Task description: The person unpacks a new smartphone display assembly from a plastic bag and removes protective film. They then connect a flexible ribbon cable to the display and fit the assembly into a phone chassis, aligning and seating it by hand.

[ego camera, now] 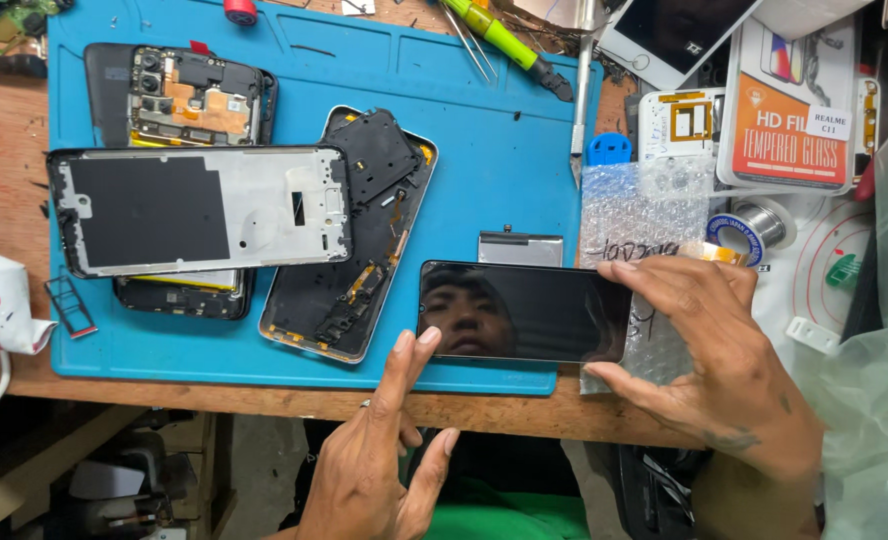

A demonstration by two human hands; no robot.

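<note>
The right hand is gripping the right end of a glossy black phone screen between thumb and fingers, holding it flat just above a blue work mat. The left hand is holding nothing, its extended fingertips touching the screen's lower left corner, with a bubble-wrap sheet lying beyond the right hand.

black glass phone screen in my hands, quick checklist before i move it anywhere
1. Right hand grip on the black glass phone screen: fingers on its right end, ok.
2. Left hand: two fingertips at its lower left edge, ok.
3. Glass face: no crack visible, reflections hide part, cannot tell.
4. Clear bubble wrap sheet: lies under the right end, ok.
5. Blue rubber work mat: bare above the screen, ok.
6. Silver phone frame: apart, to the left, ok.
</note>
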